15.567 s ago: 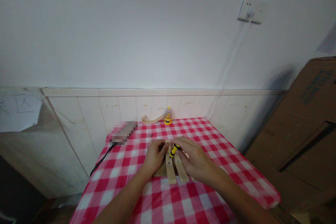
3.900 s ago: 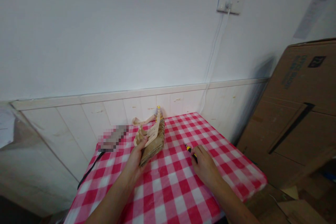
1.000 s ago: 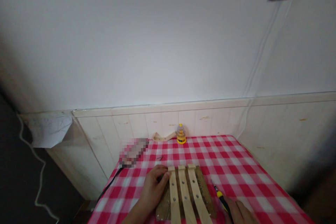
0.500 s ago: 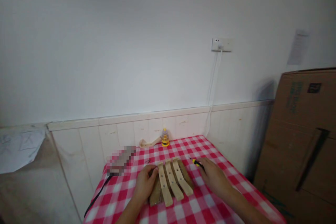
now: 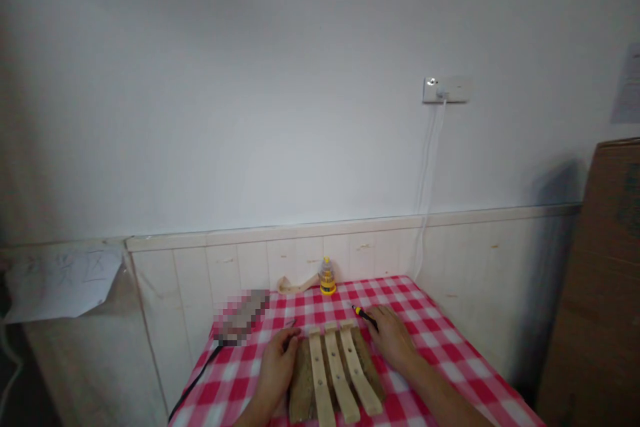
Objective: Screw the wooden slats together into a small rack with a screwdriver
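A brown board (image 5: pixel 301 390) lies on the checked cloth, with three pale curved wooden strips (image 5: pixel 341 380) side by side on it. Screw heads or holes dot the strips. At the board's left edge is my left hand (image 5: pixel 277 361), fingers curled and thumb close to the forefinger; whatever they may hold is hidden. My right hand (image 5: pixel 393 339), right of the board, is closed around a black and yellow screwdriver (image 5: pixel 365 315). Its tip points left and away from me, above the cloth beyond the strips. A small thin item (image 5: pixel 291 322) lies near my left fingertips.
Against the wall stand a yellow-based clear bit case (image 5: pixel 327 278) and another curved wooden strip (image 5: pixel 295 285). A blurred-out object (image 5: pixel 245 317) with a black strap lies at the table's left edge. A cardboard box (image 5: pixel 590 293) is on the right, and a socket (image 5: pixel 447 90) with a cable above.
The view has turned left, so the scene sits further right and lower. My right hand and the screwdriver have come closer to the far end of the strips. My left thumb has drawn back from the strips.
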The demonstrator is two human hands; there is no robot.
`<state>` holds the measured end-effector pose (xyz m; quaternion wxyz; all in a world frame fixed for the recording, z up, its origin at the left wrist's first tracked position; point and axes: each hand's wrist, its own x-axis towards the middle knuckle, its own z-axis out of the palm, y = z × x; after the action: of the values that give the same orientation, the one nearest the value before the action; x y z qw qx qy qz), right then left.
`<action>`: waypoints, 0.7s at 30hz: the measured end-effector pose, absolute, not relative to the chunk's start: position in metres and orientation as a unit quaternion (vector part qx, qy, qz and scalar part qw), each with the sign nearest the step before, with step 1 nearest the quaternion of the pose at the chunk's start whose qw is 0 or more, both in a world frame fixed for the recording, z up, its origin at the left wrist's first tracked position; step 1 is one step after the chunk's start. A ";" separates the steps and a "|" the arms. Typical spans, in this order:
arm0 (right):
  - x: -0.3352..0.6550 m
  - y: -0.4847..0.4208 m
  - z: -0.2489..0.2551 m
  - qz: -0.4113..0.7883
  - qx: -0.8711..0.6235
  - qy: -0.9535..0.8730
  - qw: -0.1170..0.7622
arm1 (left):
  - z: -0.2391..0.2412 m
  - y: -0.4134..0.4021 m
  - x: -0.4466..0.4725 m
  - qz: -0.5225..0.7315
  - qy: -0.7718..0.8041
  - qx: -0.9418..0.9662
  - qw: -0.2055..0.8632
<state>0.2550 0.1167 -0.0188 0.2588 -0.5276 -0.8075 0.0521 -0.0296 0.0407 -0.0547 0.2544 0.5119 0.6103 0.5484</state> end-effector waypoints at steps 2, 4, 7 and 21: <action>0.258 0.121 -0.022 0.057 -0.528 -0.805 0.264 | -0.056 0.045 -0.034 0.544 0.620 0.504 0.258; 0.259 0.125 -0.024 0.063 -0.528 -0.803 0.271 | -0.053 0.048 -0.039 0.533 0.628 0.505 0.257; 0.258 0.128 -0.025 0.073 -0.525 -0.800 0.281 | -0.042 0.054 -0.049 0.502 0.648 0.518 0.245; 0.257 0.121 -0.021 0.090 -0.542 -0.781 0.297 | 0.006 0.148 -0.091 0.272 0.812 0.509 0.091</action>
<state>0.2570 0.1212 -0.0213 0.2967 -0.5424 -0.7808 0.0902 -0.0905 0.1482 0.0059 0.0910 0.5086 0.8119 0.2718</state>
